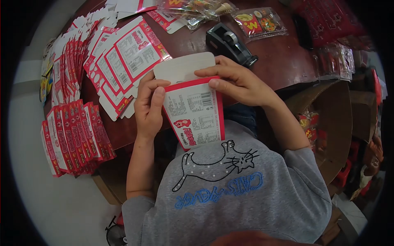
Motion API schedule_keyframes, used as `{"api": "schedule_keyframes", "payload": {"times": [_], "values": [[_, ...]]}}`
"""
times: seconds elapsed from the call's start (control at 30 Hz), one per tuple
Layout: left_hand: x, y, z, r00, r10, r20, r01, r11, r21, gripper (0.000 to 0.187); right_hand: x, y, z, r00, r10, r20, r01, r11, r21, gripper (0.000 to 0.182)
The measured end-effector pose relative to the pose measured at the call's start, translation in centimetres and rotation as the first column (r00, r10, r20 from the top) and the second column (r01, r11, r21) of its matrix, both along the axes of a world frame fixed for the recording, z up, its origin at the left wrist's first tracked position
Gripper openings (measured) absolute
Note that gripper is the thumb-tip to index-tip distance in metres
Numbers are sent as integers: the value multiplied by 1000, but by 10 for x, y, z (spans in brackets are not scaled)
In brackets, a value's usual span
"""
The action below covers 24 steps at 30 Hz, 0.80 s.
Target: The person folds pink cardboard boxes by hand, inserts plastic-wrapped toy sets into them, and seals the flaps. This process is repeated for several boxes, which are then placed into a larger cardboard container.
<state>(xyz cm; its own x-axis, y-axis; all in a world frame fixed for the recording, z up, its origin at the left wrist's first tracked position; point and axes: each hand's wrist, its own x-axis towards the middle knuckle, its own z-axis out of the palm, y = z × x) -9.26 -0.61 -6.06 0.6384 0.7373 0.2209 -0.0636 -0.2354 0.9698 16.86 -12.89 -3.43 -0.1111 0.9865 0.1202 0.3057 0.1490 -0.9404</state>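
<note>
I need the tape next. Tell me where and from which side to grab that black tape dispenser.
Grip the black tape dispenser across its narrow body, coming from above. It lies lengthwise on the brown table, long sides bare; the snack packets and the right hand crowd its ends.

2 hands (pixel 150 108), 1 carton (pixel 193 110) held, 1 tape dispenser (pixel 230 43), 2 clear snack packets (pixel 258 22); flat cartons (pixel 76 137) too many to count.

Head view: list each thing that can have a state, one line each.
Red and white carton: flat, top flap open, held in both hands.
Left hand: grip shut on carton's left edge.
Right hand: grip shut on carton's top.
Tape dispenser: upright, untouched.
Carton stack: flat, overlapped.
Snack bags: sealed.
</note>
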Motion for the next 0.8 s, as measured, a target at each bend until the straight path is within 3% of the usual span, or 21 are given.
{"api": "schedule_keyframes", "payload": {"times": [0.03, 0.07, 0.1, 0.13, 0.2, 0.23, 0.33, 0.43, 0.47, 0.53, 0.57, 0.6, 0.63, 0.67, 0.73, 0.77, 0.8], "values": [[2, 0, -1, 998, 58, -18, -57, 997, 44, 21, -4, -1, 1, 1000, -23, -15, 24, 1000, 19, 40], [4, -7, 3, 992, 127, 14, -123, 981, -153, 17, -10, -1, 1, 998, -51, -28, 52, 998, 40, 40], [7, -8, 9, 990, 123, 70, -105, 970, -220, 17, -21, 2, -5, 985, -140, -104, 159, 964, 214, 38], [9, -8, 13, 985, 123, 123, -83, 954, -288, 17, -24, 2, -4, 983, -161, -90, 177, 958, 225, 38], [11, -5, 13, 982, 103, 156, -48, 946, -322, 18, -27, -2, -2, 932, -177, -317, 201, 979, 43, 34], [10, -3, 12, 991, 64, 121, -24, 951, -308, 20, -21, -2, 1, 975, -159, -156, 179, 976, 122, 30], [8, -6, 18, 998, 28, 56, -8, 944, -330, 21, -18, 1, -4, 970, -177, -164, 197, 973, 117, 24], [15, -7, 27, 999, 46, -11, -47, 935, -351, 24, -25, 3, 10, 912, -317, -261, 288, 947, -142, 17], [16, -4, 26, 998, 68, -4, -65, 926, -372, 25, -25, 7, 6, 889, -354, -290, 354, 934, -55, 19], [15, -8, 30, 997, 77, -8, -72, 895, -440, 36, -15, 12, 5, 811, -379, -446, 341, 925, -166, 22], [16, -14, 33, 999, -32, 13, 34, 907, -420, 43, -16, 12, 8, 762, -385, -521, 351, 921, -167, 27], [16, -16, 34, 989, -142, 33, 144, 906, -397, 50, -17, 10, 8, 767, -374, -522, 338, 926, -167, 27], [8, -15, 32, 975, -198, -96, 145, 906, -397, 64, -18, 6, 9, 818, -336, -467, 334, 938, -89, 32], [0, -20, 37, 978, -184, -97, 132, 909, -396, 64, -18, 3, 9, 864, -297, -408, 322, 947, -9, 38], [-15, -30, 59, 994, -108, -17, 105, 986, -131, 61, -13, 0, 13, 821, -252, -513, 322, 945, 50, 43], [-23, -14, 66, 970, -243, 16, 222, 912, 346, 52, -10, -5, 14, 763, -216, -609, 338, 937, 92, 47], [-19, -16, 83, 990, -140, 1, 111, 788, 606, 45, 0, -5, 15, 751, -213, -625, 332, 940, 78, 52]]}}
